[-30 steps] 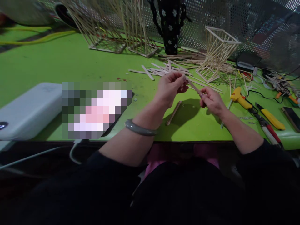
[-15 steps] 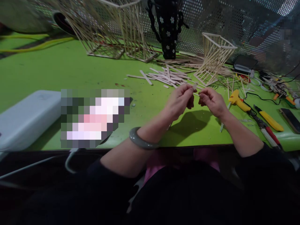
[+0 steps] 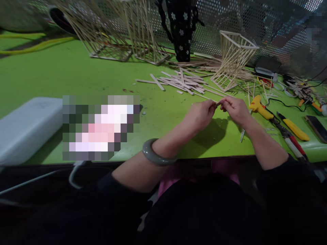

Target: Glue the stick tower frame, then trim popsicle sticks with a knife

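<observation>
My left hand (image 3: 203, 115), a grey bangle (image 3: 158, 154) on its wrist, is closed in a pinch over the front of the table. Fingertip to fingertip with it, my right hand (image 3: 236, 108) is pinched as well. Something thin and small seems to sit between the two sets of fingertips, too hidden to name. Just beyond the hands lies a pile of flat wooden craft sticks (image 3: 185, 80). Behind my right hand stands a small twisted tower (image 3: 231, 64) of thin sticks with square frames at top and bottom.
At right lie a yellow glue gun (image 3: 261, 108), a yellow utility knife (image 3: 296, 129), pliers (image 3: 288, 137) and a dark phone-like object (image 3: 316, 126). Larger stick towers (image 3: 148, 41) and a black flowered holder (image 3: 182, 34) stand behind. A white box-shaped device (image 3: 33, 126) and a blurred-out device (image 3: 102, 127) are at left.
My left hand has lowered and turned, its fingertips coming to meet those of my right hand. A pale bit seen at the left fingertips earlier no longer shows. The view has shifted slightly.
</observation>
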A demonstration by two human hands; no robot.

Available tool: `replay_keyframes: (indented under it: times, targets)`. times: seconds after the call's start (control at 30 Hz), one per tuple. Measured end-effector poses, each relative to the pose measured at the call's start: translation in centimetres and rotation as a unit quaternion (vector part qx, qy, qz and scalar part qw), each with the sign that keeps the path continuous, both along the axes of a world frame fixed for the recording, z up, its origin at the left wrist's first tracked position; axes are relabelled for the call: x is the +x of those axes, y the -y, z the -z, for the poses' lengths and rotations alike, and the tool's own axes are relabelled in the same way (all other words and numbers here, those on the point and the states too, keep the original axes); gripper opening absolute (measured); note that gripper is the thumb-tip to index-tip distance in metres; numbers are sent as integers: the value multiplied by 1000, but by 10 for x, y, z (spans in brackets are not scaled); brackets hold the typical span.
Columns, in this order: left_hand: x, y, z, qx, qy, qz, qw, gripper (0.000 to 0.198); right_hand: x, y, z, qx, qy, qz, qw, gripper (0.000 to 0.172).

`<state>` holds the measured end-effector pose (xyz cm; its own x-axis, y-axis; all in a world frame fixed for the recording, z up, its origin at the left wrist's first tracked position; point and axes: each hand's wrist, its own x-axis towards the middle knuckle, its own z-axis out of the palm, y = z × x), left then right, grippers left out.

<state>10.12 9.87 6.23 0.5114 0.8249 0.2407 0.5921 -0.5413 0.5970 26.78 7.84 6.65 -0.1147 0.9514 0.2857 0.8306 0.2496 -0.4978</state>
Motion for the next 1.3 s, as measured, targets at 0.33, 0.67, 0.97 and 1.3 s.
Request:
replay_keyframes:
  times: [0.33, 0.67, 0.97, 1.3]
  targets:
    - [2, 5, -2, 25, -124, -26, 992, 30, -27, 8, 1, -46, 350, 108, 929, 40]
    - [5, 3, -1, 9, -157, -29, 987, 33, -27, 4, 7, -55, 344, 104, 931, 40]
    - [2, 2, -6, 4, -158, -30, 987, 37, -11, -1, -3, -73, 227, 44, 970, 40]
    - [3, 2, 2, 22, -157, -16, 987, 34, -30, 9, -1, -77, 369, 87, 922, 43]
